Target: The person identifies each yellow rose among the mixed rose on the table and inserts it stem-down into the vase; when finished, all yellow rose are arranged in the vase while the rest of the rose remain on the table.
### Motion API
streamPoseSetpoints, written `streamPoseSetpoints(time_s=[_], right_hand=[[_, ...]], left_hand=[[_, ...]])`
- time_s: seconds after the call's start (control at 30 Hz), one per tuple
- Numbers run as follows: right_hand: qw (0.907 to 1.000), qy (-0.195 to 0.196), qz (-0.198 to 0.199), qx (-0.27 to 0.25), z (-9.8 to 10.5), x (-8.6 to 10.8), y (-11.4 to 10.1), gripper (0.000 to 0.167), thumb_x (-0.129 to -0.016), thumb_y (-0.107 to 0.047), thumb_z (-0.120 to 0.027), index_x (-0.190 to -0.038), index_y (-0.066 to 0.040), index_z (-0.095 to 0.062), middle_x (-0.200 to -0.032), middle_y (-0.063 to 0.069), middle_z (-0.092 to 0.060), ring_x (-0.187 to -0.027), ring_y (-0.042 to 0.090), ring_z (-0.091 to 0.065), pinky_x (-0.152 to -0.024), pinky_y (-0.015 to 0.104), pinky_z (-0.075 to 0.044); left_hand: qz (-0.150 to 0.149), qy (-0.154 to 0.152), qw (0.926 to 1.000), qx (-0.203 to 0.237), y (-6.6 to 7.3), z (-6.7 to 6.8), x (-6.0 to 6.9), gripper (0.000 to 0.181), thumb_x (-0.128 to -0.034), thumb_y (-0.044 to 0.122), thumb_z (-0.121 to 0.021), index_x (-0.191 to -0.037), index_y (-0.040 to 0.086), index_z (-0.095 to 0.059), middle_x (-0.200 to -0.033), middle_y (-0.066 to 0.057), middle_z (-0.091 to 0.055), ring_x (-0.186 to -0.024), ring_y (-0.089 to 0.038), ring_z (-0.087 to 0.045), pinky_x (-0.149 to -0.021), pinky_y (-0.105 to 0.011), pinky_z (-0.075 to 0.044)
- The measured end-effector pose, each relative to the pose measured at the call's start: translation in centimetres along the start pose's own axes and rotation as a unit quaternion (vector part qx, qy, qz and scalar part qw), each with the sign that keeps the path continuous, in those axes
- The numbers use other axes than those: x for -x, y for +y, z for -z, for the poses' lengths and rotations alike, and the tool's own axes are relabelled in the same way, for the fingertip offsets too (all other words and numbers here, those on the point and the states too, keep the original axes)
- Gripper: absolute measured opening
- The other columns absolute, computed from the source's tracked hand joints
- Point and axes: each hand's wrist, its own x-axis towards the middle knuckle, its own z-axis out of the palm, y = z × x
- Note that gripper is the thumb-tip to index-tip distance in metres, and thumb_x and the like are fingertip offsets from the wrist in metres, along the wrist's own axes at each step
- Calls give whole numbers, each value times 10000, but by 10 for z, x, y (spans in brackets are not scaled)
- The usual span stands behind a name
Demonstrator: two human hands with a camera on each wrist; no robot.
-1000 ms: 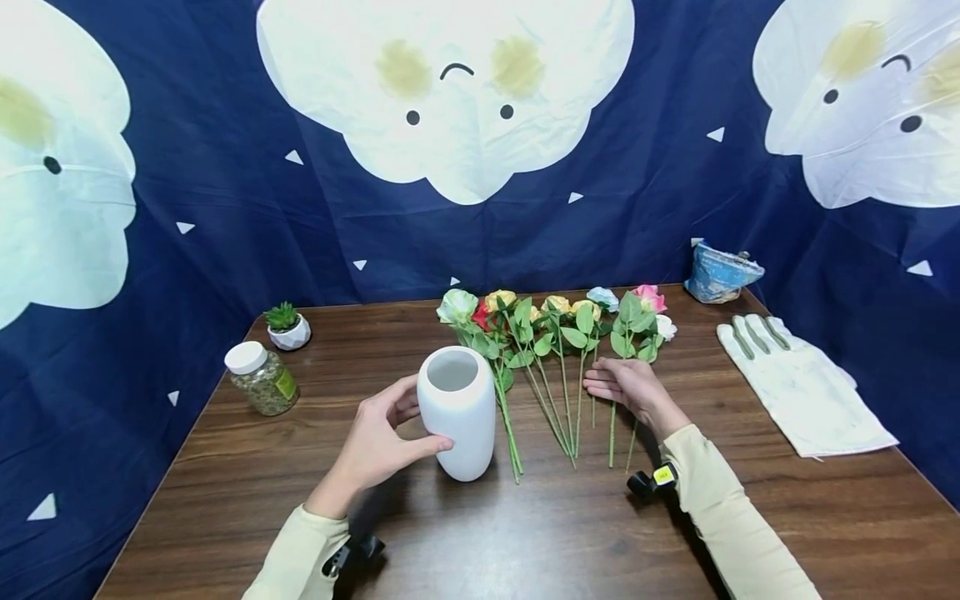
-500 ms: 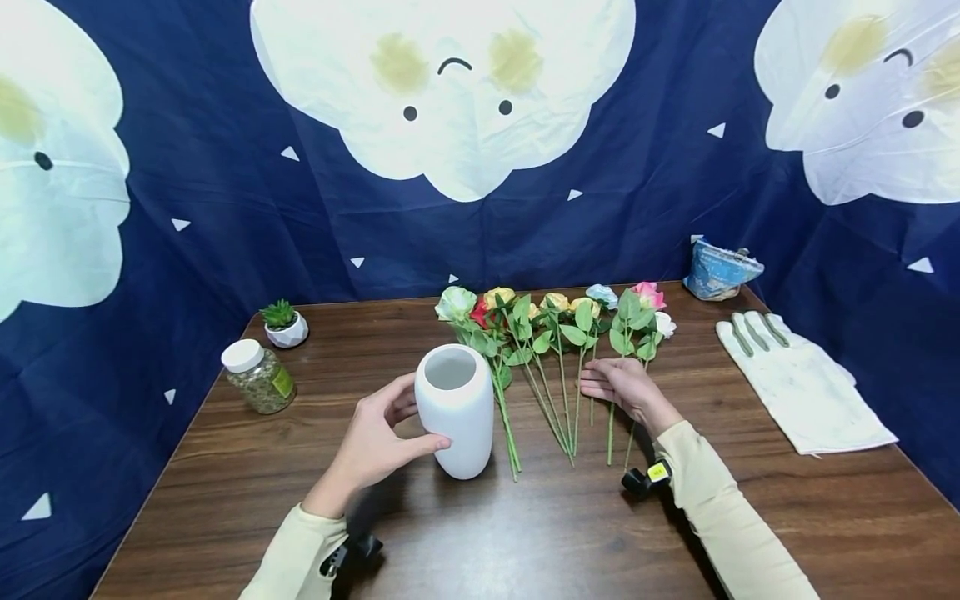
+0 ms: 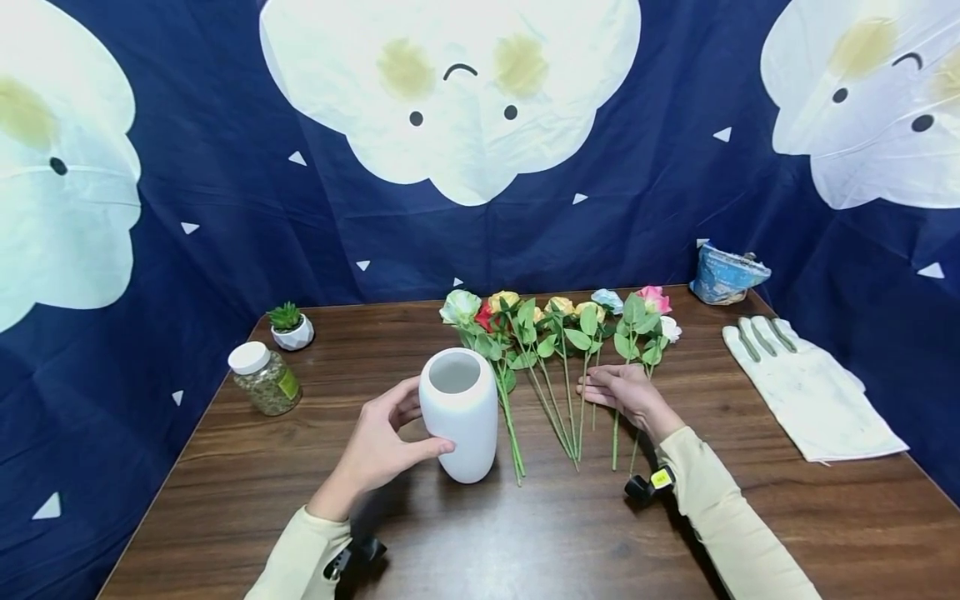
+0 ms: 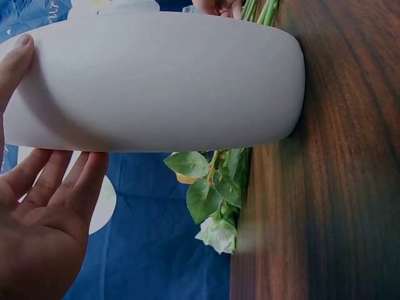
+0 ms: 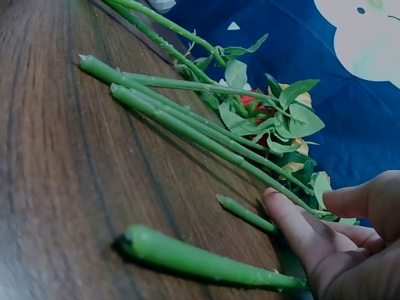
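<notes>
A white vase [image 3: 459,417] stands upright on the table in the head view, its mouth facing up. My left hand [image 3: 386,437] holds it from the left, thumb on the near side and fingers around the back. To its right lie several artificial roses [image 3: 588,312] with green stems, heads toward the back. My right hand [image 3: 622,392] is low over these stems, fingers fairly straight. In the right wrist view, a rose stem [image 5: 187,128] runs up between its thumb and index fingertip, without a clear pinch. Another short stem [image 5: 244,214] passes under the fingers.
Left on the table [image 3: 247,500] are a jar [image 3: 266,383] with a white lid and a small potted succulent [image 3: 291,327]. At right lie white gloves [image 3: 810,392], with a blue bag [image 3: 726,275] behind. A blue curtain [image 3: 420,242] borders the back.
My right hand has shifted slightly left toward the stems, and its thumb has come nearer the fingers. The left hand and the vase keep their place; the head view sways a little.
</notes>
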Motion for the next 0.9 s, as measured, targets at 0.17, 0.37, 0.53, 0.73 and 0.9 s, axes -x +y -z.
streamPoseSetpoints(time_s=[0.17,0.37,0.53,0.73,0.9], right_hand=[[9999,29,43,-103,0,0,2,467,-1081,23,-417,-1421,310,-272,-963,95,-758,-846,109,-740,-853,235,-612],[9999,44,-33,-128,0,1,1,490,-1084,2,-441,-1444,288,-272,-907,52,-755,-817,98,-742,-822,209,-611],[9999,56,-65,-85,-2,2,0,501,-1082,1,-458,-1454,280,-270,-874,44,-739,-802,97,-737,-809,203,-612],[9999,85,-69,55,-1,2,1,501,-1070,17,-478,-1471,251,-290,-879,40,-722,-782,91,-729,-777,194,-615],[9999,74,25,101,-1,1,2,472,-1062,41,-465,-1453,256,-310,-934,39,-714,-807,95,-727,-792,210,-618]], left_hand=[[1,-6,10000,25,0,0,1,745,-694,-20,-931,-1360,-43,-599,-1147,-178,-743,-1044,-65,-700,-939,-255,-590],[11,-24,10000,39,1,0,0,746,-695,-20,-932,-1362,-41,-598,-1152,-177,-742,-1047,-70,-702,-940,-262,-592],[22,-41,10000,21,2,1,0,745,-697,-20,-931,-1363,-42,-597,-1152,-177,-743,-1050,-69,-701,-943,-264,-591],[45,-57,10000,44,2,1,0,747,-701,-17,-931,-1367,-43,-594,-1164,-179,-741,-1061,-73,-700,-947,-265,-589],[92,-61,9999,35,3,1,0,745,-703,-14,-930,-1367,-41,-594,-1164,-180,-740,-1060,-75,-701,-950,-263,-587]])
